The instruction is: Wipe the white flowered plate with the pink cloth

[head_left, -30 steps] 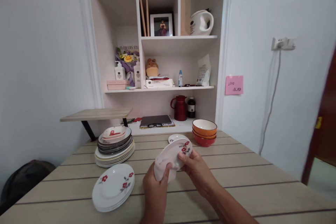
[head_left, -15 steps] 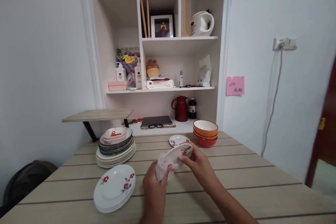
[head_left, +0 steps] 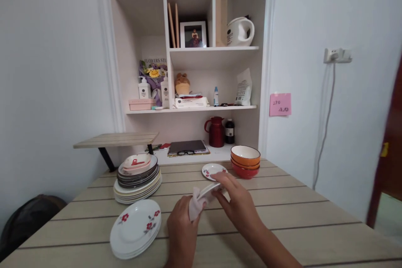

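Observation:
Above the middle of the table, a small white plate (head_left: 208, 189) is tilted almost edge-on between my hands. My right hand (head_left: 237, 203) grips its right edge, thumb below and fingers on top. Closed on a thin white cloth (head_left: 195, 206), my left hand (head_left: 182, 222) presses it round the plate's left edge. The cloth could also be a tissue. Just beyond my right fingers, another small plate (head_left: 211, 170) with red flowers lies flat. Left of my left hand sits a stack of larger flowered plates (head_left: 135, 224).
A taller stack of plates (head_left: 138, 184), topped by small square dishes (head_left: 137, 161), stands at the back left beside a raised wooden shelf (head_left: 116, 139). Orange and red bowls (head_left: 245, 161) are nested at the back right. Behind them are a red jug (head_left: 216, 132) and a dark laptop-like slab (head_left: 186, 147).
The held plate has turned from showing its flowered face to nearly edge-on. My left hand and the cloth have shifted round its edge; my right fingers now lie over the top.

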`<move>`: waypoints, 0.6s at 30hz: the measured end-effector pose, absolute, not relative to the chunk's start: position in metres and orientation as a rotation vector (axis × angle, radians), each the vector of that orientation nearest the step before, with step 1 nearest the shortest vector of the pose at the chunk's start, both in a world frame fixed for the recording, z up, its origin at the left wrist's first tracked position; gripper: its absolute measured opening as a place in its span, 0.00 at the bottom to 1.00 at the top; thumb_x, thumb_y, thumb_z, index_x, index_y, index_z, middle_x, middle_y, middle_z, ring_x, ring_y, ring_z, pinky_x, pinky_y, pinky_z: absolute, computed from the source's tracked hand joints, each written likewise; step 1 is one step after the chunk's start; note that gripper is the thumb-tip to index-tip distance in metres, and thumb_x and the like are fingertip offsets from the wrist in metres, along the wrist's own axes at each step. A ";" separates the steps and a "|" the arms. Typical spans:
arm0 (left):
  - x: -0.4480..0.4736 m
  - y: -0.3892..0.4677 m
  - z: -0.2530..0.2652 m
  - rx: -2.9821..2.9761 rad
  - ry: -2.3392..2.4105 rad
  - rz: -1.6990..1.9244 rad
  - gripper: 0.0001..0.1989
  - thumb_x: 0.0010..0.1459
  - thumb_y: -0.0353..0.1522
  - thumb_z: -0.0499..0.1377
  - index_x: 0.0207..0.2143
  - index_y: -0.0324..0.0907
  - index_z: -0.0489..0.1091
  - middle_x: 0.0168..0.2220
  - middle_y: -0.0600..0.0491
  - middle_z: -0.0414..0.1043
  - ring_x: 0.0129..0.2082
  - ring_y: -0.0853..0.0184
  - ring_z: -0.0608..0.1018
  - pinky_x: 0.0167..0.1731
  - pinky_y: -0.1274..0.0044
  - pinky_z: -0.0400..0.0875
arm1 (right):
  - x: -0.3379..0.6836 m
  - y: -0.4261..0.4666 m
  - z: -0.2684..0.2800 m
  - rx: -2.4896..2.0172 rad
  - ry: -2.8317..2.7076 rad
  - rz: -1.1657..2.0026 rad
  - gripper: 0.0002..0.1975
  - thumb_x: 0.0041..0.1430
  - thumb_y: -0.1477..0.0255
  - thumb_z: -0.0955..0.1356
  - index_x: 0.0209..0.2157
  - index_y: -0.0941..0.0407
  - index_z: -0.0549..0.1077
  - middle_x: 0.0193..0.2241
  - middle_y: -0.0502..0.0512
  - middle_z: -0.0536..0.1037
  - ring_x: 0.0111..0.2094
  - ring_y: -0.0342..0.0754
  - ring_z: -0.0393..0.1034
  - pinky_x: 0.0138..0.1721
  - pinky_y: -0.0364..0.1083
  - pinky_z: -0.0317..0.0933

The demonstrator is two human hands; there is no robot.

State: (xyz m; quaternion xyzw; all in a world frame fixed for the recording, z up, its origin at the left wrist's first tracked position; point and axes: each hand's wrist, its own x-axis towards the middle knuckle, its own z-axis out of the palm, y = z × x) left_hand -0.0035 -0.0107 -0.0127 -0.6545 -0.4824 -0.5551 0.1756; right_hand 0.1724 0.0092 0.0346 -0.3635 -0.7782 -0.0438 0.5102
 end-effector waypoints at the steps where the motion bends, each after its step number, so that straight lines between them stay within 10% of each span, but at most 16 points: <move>1: -0.004 -0.011 -0.013 -1.858 -1.367 -1.564 0.17 0.62 0.45 0.55 0.32 0.42 0.73 0.25 0.51 0.77 0.25 0.63 0.80 0.24 0.76 0.71 | 0.173 0.008 0.035 -0.900 -1.884 -0.121 0.14 0.60 0.77 0.64 0.47 0.51 0.71 0.43 0.57 0.77 0.43 0.52 0.74 0.42 0.49 0.68; 18: -0.004 -0.009 -0.007 -1.846 -1.685 -2.045 0.18 0.54 0.47 0.62 0.31 0.41 0.76 0.27 0.50 0.80 0.27 0.62 0.80 0.29 0.76 0.72 | 0.175 0.011 0.038 -0.890 -1.746 0.587 0.05 0.59 0.66 0.66 0.34 0.53 0.69 0.22 0.46 0.70 0.23 0.46 0.64 0.26 0.43 0.57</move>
